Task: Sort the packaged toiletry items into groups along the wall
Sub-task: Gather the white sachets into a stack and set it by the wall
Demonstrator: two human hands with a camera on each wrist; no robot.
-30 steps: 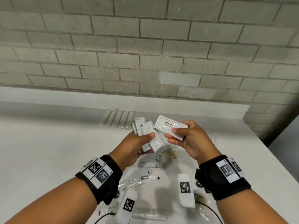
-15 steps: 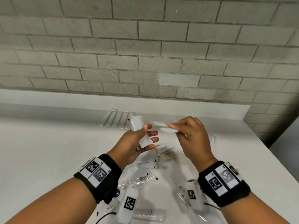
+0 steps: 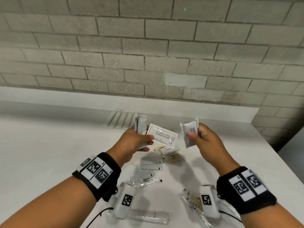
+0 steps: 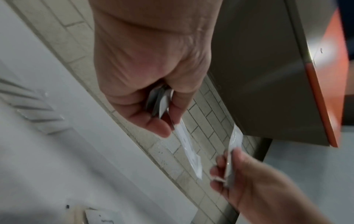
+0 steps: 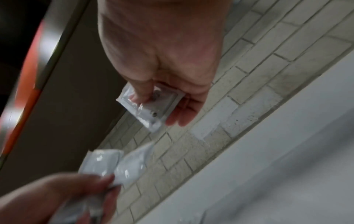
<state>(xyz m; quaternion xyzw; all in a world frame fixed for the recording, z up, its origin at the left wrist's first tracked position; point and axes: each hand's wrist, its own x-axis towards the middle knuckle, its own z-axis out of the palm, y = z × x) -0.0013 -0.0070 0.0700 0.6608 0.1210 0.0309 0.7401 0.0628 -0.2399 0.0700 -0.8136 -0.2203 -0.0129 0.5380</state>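
Head view: white counter (image 3: 49, 145), brick wall (image 3: 148, 46); clear-wrapped sticks (image 3: 121, 120) in a row by the wall, loose packets (image 3: 152, 164) below the hands. Left hand (image 3: 131, 143) pinches a sachet bundle (image 3: 162, 134); right hand (image 3: 208, 143) pinches one sachet (image 3: 189, 132), both raised.

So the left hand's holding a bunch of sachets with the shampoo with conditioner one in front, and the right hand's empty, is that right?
Not quite. The left hand does hold several sachets, the shampoo with conditioner sachet in front, but the right hand is not empty: it pinches a white sachet between thumb and fingers. The head view shows this, and the right wrist view confirms it.
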